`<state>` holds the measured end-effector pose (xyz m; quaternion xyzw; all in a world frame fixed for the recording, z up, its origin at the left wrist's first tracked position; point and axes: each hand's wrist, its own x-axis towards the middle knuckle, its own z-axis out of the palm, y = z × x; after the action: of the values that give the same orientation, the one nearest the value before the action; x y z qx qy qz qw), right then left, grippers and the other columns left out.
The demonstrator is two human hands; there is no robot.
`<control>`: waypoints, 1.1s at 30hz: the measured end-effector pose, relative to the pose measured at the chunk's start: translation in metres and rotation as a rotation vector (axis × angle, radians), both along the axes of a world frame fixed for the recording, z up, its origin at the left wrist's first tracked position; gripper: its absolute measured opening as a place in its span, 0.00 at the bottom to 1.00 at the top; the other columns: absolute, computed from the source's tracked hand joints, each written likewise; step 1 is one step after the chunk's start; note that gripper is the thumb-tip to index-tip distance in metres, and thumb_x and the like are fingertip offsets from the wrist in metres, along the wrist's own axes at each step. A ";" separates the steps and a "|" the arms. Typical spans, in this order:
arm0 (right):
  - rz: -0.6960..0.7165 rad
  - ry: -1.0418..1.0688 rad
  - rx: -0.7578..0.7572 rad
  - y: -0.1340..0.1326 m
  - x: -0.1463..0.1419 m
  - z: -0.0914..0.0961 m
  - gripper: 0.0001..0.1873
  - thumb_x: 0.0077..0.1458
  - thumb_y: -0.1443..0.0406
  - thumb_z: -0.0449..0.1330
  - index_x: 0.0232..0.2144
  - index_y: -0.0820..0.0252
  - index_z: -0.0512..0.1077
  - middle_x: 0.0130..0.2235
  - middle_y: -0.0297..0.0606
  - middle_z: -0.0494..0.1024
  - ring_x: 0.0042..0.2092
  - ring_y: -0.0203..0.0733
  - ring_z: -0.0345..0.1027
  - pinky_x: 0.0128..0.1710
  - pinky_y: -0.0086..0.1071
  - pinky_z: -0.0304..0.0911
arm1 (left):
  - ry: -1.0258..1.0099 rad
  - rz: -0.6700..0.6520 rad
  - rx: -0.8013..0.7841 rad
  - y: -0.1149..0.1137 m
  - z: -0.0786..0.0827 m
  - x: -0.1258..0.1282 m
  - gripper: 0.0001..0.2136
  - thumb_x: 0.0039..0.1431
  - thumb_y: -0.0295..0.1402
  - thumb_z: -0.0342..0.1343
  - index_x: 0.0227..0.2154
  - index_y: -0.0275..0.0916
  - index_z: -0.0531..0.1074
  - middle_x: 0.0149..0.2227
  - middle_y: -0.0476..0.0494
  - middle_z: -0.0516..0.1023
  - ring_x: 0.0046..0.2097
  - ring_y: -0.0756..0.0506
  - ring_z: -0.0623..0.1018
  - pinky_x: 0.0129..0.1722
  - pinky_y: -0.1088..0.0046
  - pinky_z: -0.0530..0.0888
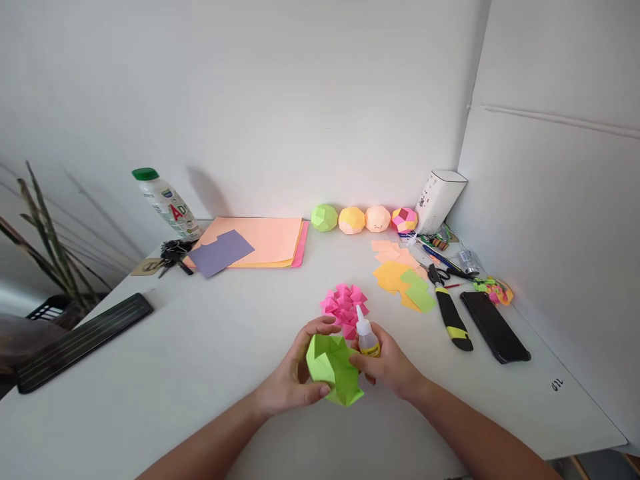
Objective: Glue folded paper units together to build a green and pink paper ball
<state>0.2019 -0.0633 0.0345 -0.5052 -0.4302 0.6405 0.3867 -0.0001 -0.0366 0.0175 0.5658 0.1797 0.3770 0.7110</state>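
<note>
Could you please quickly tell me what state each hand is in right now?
Left hand: holding the green paper shape.
Right hand: holding the small nozzle bottle, also at the shape's edge.

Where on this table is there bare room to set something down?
The widest bare patch lies between the long black bar and the left hand, in front of the paper stack. A smaller one lies between the right forearm and the black phone. It's crowded at back right, where paper pieces, utility knife and blue pen bunch.

We see a white bottle near some keys, a plant at far left, and a black phone on the table at right.
</note>
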 end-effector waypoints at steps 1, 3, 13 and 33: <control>-0.010 -0.003 0.000 0.000 -0.001 -0.001 0.18 0.45 0.59 0.67 0.33 0.57 0.63 0.28 0.27 0.67 0.23 0.30 0.60 0.16 0.24 0.55 | -0.006 -0.022 -0.040 -0.001 0.000 0.000 0.32 0.45 0.38 0.65 0.54 0.50 0.58 0.63 0.39 0.45 0.63 0.28 0.53 0.51 0.52 0.67; -0.045 -0.015 0.024 0.001 -0.001 -0.001 0.17 0.46 0.59 0.66 0.33 0.57 0.62 0.26 0.26 0.66 0.22 0.31 0.60 0.17 0.26 0.57 | -0.009 -0.070 -0.115 -0.002 -0.001 0.000 0.36 0.46 0.40 0.65 0.58 0.52 0.55 0.65 0.40 0.43 0.63 0.28 0.52 0.52 0.50 0.66; -0.239 -0.112 0.226 0.000 0.002 -0.005 0.12 0.47 0.63 0.64 0.31 0.57 0.62 0.26 0.26 0.64 0.25 0.32 0.57 0.24 0.28 0.59 | -0.151 -0.168 -0.745 0.002 0.002 0.003 0.31 0.58 0.56 0.39 0.60 0.47 0.56 0.62 0.36 0.61 0.60 0.31 0.63 0.55 0.46 0.60; -0.164 -0.115 0.346 0.001 0.005 -0.004 0.12 0.51 0.62 0.62 0.35 0.56 0.64 0.31 0.31 0.67 0.31 0.35 0.60 0.30 0.30 0.60 | -0.412 -0.171 -0.943 0.013 0.011 0.009 0.33 0.61 0.51 0.40 0.61 0.30 0.51 0.60 0.26 0.62 0.58 0.33 0.67 0.54 0.55 0.66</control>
<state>0.2073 -0.0625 0.0301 -0.5002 -0.5129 0.4933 0.4933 0.0093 -0.0238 0.0286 0.1107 0.1397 0.2991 0.9374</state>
